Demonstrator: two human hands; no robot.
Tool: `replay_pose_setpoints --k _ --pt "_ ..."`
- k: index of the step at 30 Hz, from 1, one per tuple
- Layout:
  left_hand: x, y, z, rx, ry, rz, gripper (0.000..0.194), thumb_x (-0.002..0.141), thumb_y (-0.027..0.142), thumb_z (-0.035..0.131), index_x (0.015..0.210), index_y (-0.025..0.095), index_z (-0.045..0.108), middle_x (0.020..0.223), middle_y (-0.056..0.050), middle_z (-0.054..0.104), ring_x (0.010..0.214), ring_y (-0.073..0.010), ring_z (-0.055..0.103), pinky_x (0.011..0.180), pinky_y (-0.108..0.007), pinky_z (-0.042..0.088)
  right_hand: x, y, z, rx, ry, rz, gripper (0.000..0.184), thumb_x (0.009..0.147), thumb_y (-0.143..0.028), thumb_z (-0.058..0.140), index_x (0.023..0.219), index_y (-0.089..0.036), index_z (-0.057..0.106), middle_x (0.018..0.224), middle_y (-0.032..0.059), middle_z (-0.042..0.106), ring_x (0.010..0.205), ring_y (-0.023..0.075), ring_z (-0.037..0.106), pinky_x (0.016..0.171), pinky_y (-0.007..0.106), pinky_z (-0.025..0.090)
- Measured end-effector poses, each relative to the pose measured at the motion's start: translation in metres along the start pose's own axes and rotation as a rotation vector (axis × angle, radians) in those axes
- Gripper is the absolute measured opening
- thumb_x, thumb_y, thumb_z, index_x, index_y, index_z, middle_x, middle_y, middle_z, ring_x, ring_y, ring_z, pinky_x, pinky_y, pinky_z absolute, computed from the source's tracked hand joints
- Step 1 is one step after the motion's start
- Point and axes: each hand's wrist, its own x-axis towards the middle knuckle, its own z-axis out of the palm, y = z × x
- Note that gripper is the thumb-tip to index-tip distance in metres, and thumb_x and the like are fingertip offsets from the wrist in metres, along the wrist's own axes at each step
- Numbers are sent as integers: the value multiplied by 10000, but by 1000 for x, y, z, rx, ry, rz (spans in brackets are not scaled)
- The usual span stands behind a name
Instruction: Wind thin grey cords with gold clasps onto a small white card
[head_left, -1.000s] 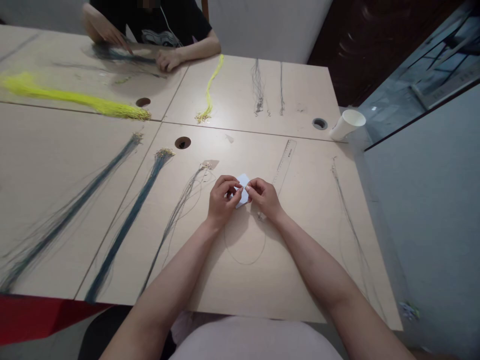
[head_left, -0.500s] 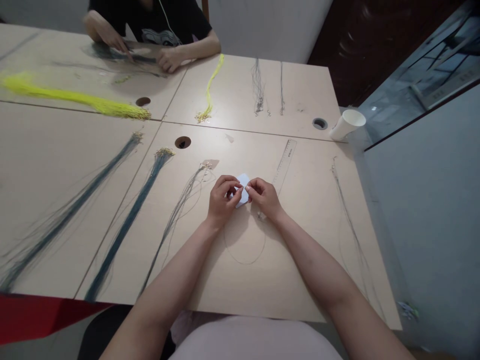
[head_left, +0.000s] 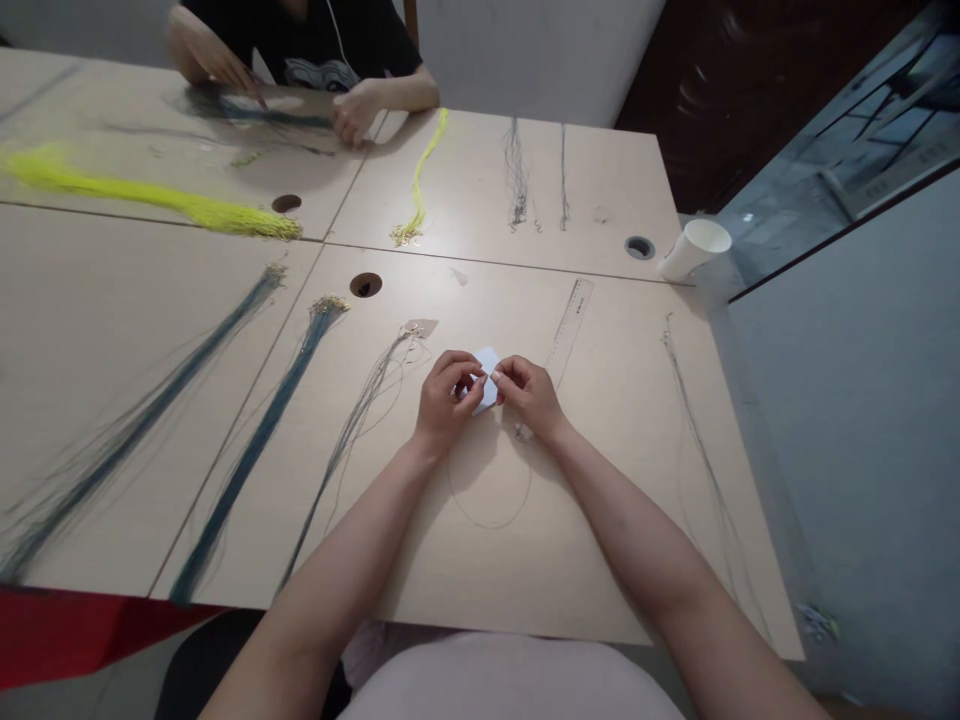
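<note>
My left hand point(head_left: 444, 400) and my right hand point(head_left: 527, 393) meet at the table's middle, fingertips pinched together over a small white card point(head_left: 487, 385). A thin dark cord point(head_left: 487, 505) loops on the table below my wrists and runs up into my fingers. Both hands are closed in a pinch on the cord's ends; what sits at the very tips is too small to make out. A thin bundle of grey cords point(head_left: 360, 415) lies just left of my left hand.
Blue-grey cord bundles point(head_left: 259, 440) fan across the left of the table point(head_left: 570, 560). Yellow cords point(head_left: 150, 195) lie at the back. A clear ruler point(head_left: 568, 325) and a tipped paper cup point(head_left: 694, 248) lie to the right. Another person's hands point(head_left: 352, 110) work across the table.
My hands stay in place, fingers shifting only slightly. The person opposite has moved a hand a little to the right.
</note>
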Motion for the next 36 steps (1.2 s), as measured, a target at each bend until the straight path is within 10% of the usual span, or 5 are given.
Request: replay_pose_setpoints --k 36 --pt "-1 0 2 -25 35 -31 61 763 203 610 801 158 594 888 -38 549 587 -40 482 479 -169 388 0 0 -1 64 4 5 191 796 -359 540 746 -176 521 558 -33 544 518 104 535 550 241 421"
